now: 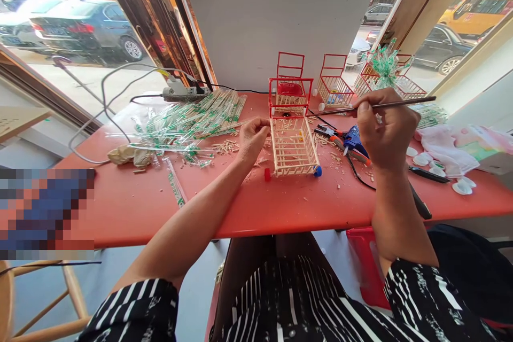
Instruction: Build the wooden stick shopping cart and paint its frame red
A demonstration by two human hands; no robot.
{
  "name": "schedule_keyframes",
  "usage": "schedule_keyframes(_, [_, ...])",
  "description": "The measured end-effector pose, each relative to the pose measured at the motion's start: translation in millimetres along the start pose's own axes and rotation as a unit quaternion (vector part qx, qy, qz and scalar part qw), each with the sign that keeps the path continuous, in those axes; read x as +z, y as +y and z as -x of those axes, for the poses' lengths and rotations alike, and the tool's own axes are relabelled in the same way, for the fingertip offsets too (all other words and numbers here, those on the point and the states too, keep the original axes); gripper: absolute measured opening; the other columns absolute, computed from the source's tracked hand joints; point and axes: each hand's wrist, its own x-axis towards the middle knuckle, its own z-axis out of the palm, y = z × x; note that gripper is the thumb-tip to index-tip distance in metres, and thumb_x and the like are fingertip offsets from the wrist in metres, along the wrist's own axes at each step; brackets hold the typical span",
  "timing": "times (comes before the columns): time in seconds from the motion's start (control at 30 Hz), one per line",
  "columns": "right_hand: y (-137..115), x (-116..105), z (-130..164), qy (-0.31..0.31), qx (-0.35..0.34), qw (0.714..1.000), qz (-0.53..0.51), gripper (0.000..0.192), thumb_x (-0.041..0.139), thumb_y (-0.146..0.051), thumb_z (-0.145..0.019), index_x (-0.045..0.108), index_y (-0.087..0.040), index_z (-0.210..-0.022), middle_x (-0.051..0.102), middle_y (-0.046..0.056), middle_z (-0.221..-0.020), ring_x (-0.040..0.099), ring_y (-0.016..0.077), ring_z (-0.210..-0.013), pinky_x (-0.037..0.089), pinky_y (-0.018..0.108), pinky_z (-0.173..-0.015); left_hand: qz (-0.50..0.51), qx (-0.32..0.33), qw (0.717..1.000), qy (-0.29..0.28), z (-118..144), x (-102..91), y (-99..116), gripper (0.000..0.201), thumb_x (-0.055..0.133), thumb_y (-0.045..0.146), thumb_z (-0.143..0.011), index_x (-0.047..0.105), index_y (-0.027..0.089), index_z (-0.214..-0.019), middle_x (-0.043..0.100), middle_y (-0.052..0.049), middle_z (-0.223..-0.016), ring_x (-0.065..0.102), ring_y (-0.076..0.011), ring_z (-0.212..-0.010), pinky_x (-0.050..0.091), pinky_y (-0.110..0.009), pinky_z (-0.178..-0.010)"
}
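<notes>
On the red surface (240,216), the left hand (253,140) pinches the side of a small cart (292,152) while the right hand (387,128) holds a dark rod (417,101), its tip beside the cart's red frame (290,79), with wrapped sticks (220,109) leftward.

Red table (240,222), cream cart (294,172), red upper frame (290,79), white-striped black sleeve (136,310)

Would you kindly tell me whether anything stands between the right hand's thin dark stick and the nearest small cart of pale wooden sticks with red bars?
Nothing visible does: the thin dark stick in the right hand points at the small cart, though whether its tip touches is unclear.
</notes>
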Motion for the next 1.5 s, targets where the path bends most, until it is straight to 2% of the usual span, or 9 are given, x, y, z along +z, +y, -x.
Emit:
schedule_keyframes(0.2, [1.3, 0.4, 1.7, -0.049, 0.015, 0.998, 0.029, 0.016, 0.06, -0.034, -0.097, 0.074, -0.029, -0.091, 0.08, 0.003, -0.088, 0.068, 0.0209, -0.07, 0.058, 0.041, -0.076, -0.007, -0.003, 1.0, -0.002, -0.2, -0.3, 1.2, 0.017, 0.057, 0.017, -0.067, 0.073, 0.021, -0.069, 0.069, 0.0, -0.067, 0.064, -0.0142, -0.065, 0.051, -0.023, -0.063])
schedule_keyframes(0.37, [1.7, -0.2, 2.5, -0.03, 0.043, 0.998, 0.033, 0.02, 0.059, -0.041, -0.1, 0.075, -0.031, -0.092, 0.078, 0.004, -0.088, 0.071, 0.0233, -0.077, 0.061, 0.044, -0.082, -0.009, -0.004, 1.0, -0.004, -0.1, -0.6, 2.1, 0.017, 0.057, 0.017, -0.067, 0.073, 0.021, -0.069, 0.069, 0.0, -0.067, 0.064, -0.0144, -0.066, 0.051, -0.023, -0.064])
schedule_keyframes(0.47, [0.1, 0.7, 2.4, -0.039, 0.046, 0.998, 0.027, 0.02, 0.06, -0.042, -0.1, 0.075, -0.031, -0.092, 0.078, 0.004, -0.087, 0.071, 0.0233, -0.077, 0.06, 0.044, -0.082, -0.007, -0.005, 1.0, -0.004, 0.5, -0.3, 2.1, 0.017, 0.057, 0.018, -0.067, 0.074, 0.021, -0.069, 0.069, 0.0, -0.068, 0.063, -0.014, -0.066, 0.051, -0.023, -0.064])
schedule_keyframes(0.67, [-5.1, 4.5, 0.8, -0.032, 0.032, 0.999, 0.023, 0.022, 0.059, -0.041, -0.1, 0.073, -0.028, -0.089, 0.078, 0.004, -0.086, 0.071, 0.0205, -0.071, 0.058, 0.041, -0.077, 0.0, -0.004, 1.0, -0.001, 1.2, 0.5, 2.5, 0.017, 0.057, 0.019, -0.067, 0.073, 0.02, -0.069, 0.069, 0.0, -0.068, 0.063, -0.0137, -0.067, 0.051, -0.023, -0.065])
schedule_keyframes(0.93, [-4.9, 3.5, 2.8, -0.018, 0.007, 1.0, 0.014, 0.02, 0.057, -0.037, -0.101, 0.072, -0.03, -0.089, 0.076, 0.003, -0.084, 0.07, 0.0211, -0.071, 0.058, 0.042, -0.078, 0.001, -0.004, 1.0, -0.008, -0.5, -0.5, -0.1, 0.017, 0.058, 0.021, -0.066, 0.074, 0.021, -0.07, 0.069, 0.0, -0.068, 0.064, -0.014, -0.066, 0.052, -0.024, -0.065])
schedule_keyframes(1.13, [-5.4, 3.5, 0.7, -0.045, 0.022, 0.999, 0.006, 0.017, 0.06, -0.034, -0.1, 0.07, -0.029, -0.087, 0.076, 0.003, -0.087, 0.069, 0.0203, -0.07, 0.057, 0.042, -0.078, -0.001, 0.0, 1.0, -0.005, -0.3, -0.1, -0.8, 0.016, 0.058, 0.02, -0.067, 0.074, 0.021, -0.071, 0.069, 0.0, -0.07, 0.064, -0.0139, -0.067, 0.053, -0.024, -0.066])
schedule_keyframes(1.33, [-5.0, 2.6, 3.1, -0.025, 0.03, 0.999, -0.003, 0.017, 0.059, -0.032, -0.101, 0.072, -0.029, -0.09, 0.076, 0.003, -0.088, 0.071, 0.0211, -0.076, 0.058, 0.042, -0.082, 0.002, -0.001, 1.0, -0.005, -0.7, 0.0, -0.4, 0.016, 0.058, 0.019, -0.066, 0.073, 0.02, -0.07, 0.069, 0.0, -0.069, 0.064, -0.0134, -0.067, 0.052, -0.023, -0.066])
schedule_keyframes(1.5, [-6.3, 5.4, 1.9, -0.043, 0.007, 0.999, -0.008, 0.019, 0.058, -0.032, -0.101, 0.071, -0.028, -0.088, 0.076, 0.003, -0.086, 0.07, 0.02, -0.07, 0.058, 0.042, -0.079, 0.01, -0.006, 1.0, -0.009, 0.6, -0.6, 1.4, 0.017, 0.058, 0.017, -0.067, 0.074, 0.021, -0.07, 0.07, 0.0, -0.069, 0.063, -0.0134, -0.066, 0.053, -0.024, -0.065])
